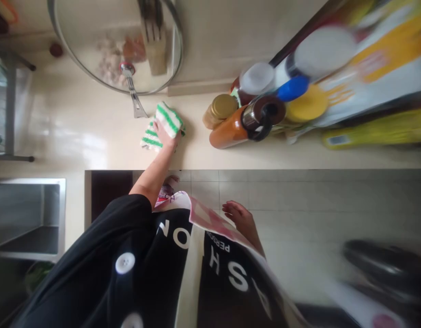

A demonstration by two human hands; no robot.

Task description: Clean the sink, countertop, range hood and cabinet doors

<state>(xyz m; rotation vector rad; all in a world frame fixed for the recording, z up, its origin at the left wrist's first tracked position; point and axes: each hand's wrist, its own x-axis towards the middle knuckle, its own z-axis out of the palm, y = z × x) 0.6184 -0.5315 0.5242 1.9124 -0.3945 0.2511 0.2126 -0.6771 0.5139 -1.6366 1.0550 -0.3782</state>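
A white cloth with green stripes lies bunched on the pale countertop, and my left hand is closed around it. Part of the cloth spreads flat left of the fingers. Just above it, a glass lid with a metal handle leans toward the wall. My right hand hangs low beside my pink and white apron, over the tiled floor. Its fingers are loosely bent and hold nothing visible.
Right of the cloth stand a gold-lidded jar and an orange bottle. Behind them crowd more bottles and a yellow packet. A metal sink is set in at lower left, and a dark rack stands at far left.
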